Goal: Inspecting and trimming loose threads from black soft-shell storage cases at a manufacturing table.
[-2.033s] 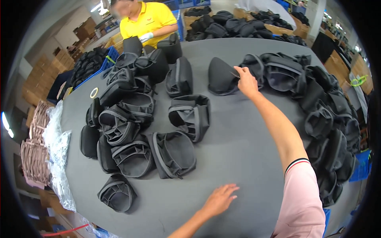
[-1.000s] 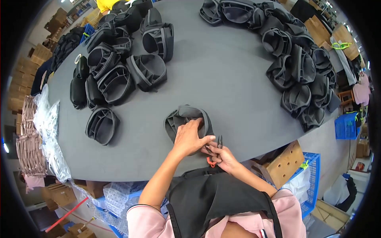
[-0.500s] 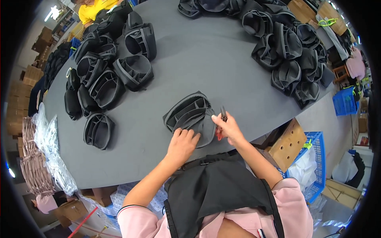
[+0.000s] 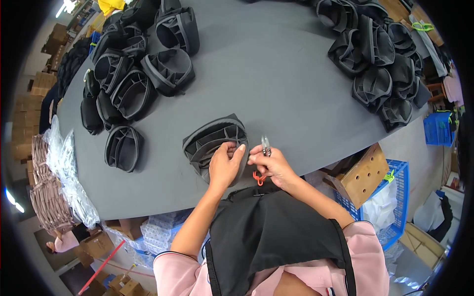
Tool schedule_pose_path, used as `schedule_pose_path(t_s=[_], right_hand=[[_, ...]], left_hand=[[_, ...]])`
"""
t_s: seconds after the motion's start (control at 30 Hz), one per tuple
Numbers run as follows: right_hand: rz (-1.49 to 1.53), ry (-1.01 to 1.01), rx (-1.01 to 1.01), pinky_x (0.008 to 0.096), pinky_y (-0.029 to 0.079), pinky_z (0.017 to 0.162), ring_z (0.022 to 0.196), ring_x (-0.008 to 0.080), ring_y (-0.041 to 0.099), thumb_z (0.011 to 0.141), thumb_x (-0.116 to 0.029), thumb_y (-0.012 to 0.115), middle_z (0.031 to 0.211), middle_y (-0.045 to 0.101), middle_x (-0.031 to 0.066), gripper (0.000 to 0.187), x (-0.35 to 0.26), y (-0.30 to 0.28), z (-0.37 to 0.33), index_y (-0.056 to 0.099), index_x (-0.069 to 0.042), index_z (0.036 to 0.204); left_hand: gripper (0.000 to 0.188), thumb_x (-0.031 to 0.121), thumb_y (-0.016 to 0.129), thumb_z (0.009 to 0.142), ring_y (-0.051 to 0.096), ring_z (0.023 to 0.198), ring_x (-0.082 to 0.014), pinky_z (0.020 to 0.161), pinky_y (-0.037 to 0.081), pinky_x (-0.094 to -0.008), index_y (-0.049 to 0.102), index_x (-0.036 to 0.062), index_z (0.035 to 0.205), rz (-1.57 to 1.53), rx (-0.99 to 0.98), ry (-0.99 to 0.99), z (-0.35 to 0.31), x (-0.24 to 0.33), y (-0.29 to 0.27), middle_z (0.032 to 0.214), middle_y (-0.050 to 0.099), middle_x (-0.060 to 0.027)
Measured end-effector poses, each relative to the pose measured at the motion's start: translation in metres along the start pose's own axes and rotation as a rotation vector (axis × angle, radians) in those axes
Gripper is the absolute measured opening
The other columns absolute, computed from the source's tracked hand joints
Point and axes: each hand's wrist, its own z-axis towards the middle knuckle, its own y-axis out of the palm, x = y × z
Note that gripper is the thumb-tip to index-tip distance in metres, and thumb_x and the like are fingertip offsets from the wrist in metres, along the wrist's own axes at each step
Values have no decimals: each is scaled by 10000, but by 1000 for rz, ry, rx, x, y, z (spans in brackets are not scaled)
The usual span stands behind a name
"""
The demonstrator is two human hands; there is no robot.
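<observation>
A black fabric pouch (image 4: pixel 202 143) with inner dividers sits on the grey table in front of me, its opening facing up. My left hand (image 4: pixel 225 166) is closed on its near right side, fingers inside the opening and thumb at the rim. Just right of the pouch, my right hand (image 4: pixel 274 166) is closed around small red-handled snips (image 4: pixel 266 147), blades pointing away from me. The thumb and forefinger of that hand are pinched beside the pouch's edge; whether they grip a thread or fabric there is too small to tell.
Similar black pouches (image 4: pixel 133 96) are grouped at the left of the table (image 4: pixel 266 79), with more pouches (image 4: pixel 373 89) heaped at the right. A wooden box with holes (image 4: pixel 364 175) and a blue crate (image 4: pixel 397 197) stand by the right edge. Clear plastic bags (image 4: pixel 74 182) hang at the left edge.
The pouch has shifted left and turned slightly. My left hand has moved its fingers into the opening, and my right hand has come left and lower with the snips.
</observation>
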Motion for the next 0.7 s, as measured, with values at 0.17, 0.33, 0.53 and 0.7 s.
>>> schedule_pose_path(t_s=[0.17, 0.33, 0.53, 0.7], right_hand=[[-41, 48, 31, 186, 242, 363, 453, 39, 429, 796, -153, 675, 614, 511, -20, 153, 8, -4, 19, 543, -78, 813], [-46, 141, 64, 194, 253, 370, 465, 42, 430, 789, -98, 672, 597, 495, -31, 138, 12, 6, 27, 541, -60, 804], [145, 111, -146, 194, 276, 399, 450, 40, 378, 795, -63, 649, 587, 470, -28, 118, 6, 14, 17, 556, -39, 864], [-254, -109, -87, 219, 367, 451, 515, 70, 444, 830, -115, 622, 691, 498, 4, 263, -1, 15, 0, 513, -9, 1045]], left_hand=[[281, 217, 599, 809, 586, 821, -323, 744, 452, -405, 557, -26, 942, 151, 137, 118, -14, -12, 21, 848, 602, -179], [337, 242, 630, 806, 585, 820, -330, 733, 457, -394, 558, -45, 969, 9, 214, 120, -25, -20, 17, 883, 601, -196], [391, 286, 720, 744, 606, 749, -302, 691, 470, -376, 601, -58, 888, 111, 153, 11, -33, 2, -8, 827, 631, -190], [322, 208, 737, 719, 626, 682, -245, 645, 478, -325, 621, -59, 855, -123, 238, 98, -29, -15, -9, 765, 646, -180]])
